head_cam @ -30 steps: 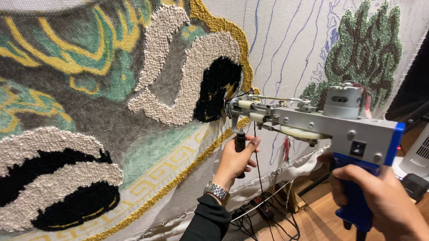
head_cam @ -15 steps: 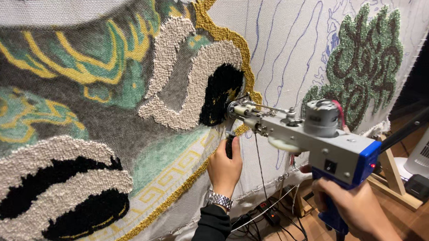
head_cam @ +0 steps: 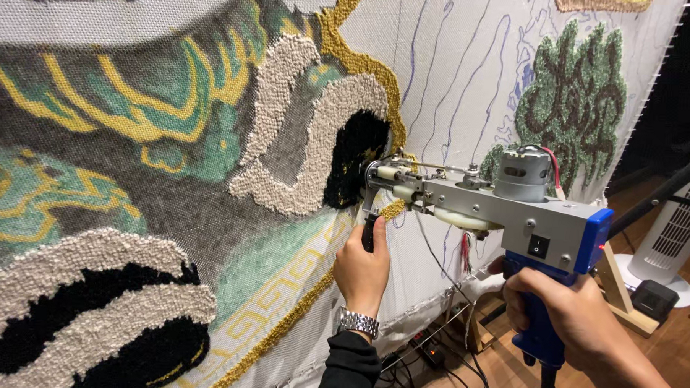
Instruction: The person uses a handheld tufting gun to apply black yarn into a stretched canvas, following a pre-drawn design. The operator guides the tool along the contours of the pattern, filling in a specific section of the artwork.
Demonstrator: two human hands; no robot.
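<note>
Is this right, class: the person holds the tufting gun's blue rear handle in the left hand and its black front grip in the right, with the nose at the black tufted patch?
The hands are swapped. In the head view the right hand holds the blue rear handle of the tufting gun, and the left hand holds the black front grip. The nose does sit at the black tufted patch.

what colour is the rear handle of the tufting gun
Blue. The right hand grips the tufting gun's blue handle, clearest in the head view.
</note>
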